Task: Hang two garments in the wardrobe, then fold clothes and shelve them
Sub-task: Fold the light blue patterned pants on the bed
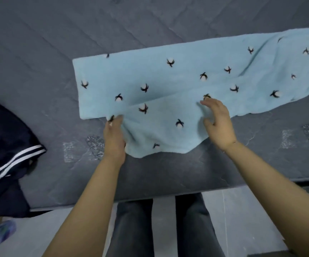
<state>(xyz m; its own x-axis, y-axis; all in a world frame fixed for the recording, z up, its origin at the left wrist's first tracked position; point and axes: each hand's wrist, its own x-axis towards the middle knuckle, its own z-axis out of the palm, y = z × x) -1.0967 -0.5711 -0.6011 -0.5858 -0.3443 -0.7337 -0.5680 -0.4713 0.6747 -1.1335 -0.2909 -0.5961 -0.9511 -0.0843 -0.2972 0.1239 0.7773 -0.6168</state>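
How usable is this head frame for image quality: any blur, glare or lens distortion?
Head view: lighting is even and dim, with no glare; the pale blue garment and both hands, left hand and right hand, read fairly clearly though slightly soft; wide-angle bending curves the bed edge; the dark striped garment at the left loses detail in shadow.

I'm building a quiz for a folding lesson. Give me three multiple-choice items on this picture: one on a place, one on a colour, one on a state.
1. Where does the dark garment with white stripes lie?
A. on the mattress's left side
B. on the floor
C. on the blue cloth

2. What colour is the patterned cloth?
A. red
B. light blue
C. yellow

3. What is the left hand doing?
A. hanging idle
B. pointing
C. gripping the cloth's edge

Key: 1 A, it rests left on the grey mattress; 2 B, pale blue with dark motifs; 3 C, fingers bunch the fabric.
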